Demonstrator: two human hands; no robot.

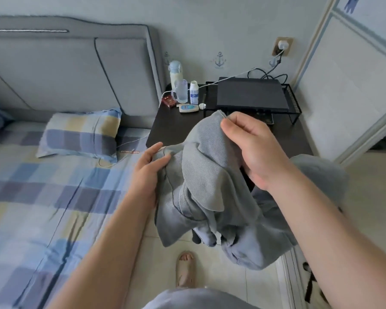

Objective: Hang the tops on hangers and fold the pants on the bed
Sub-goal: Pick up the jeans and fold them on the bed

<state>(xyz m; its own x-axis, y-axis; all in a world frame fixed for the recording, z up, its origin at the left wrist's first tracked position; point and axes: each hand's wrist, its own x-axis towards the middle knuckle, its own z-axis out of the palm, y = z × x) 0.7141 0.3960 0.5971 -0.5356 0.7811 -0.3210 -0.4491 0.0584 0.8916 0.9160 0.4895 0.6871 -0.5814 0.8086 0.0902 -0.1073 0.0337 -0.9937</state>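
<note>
A grey ribbed garment [207,192] hangs bunched in the air between my hands, above the floor beside the bed. My right hand [252,148] pinches its upper edge between thumb and fingers, holding it up. My left hand [149,166] grips a fold of the cloth lower on the left side. The rest of the fabric droops down toward the tiled floor. I cannot tell whether it is a top or pants. No hanger is in view.
The bed [42,186] with a plaid sheet and a plaid pillow [80,134] lies to the left. A dark bedside table [172,128] carries bottles, a cup and a black wire rack [252,97]. A white wardrobe door [348,85] stands at the right. My slippered foot [185,268] is below.
</note>
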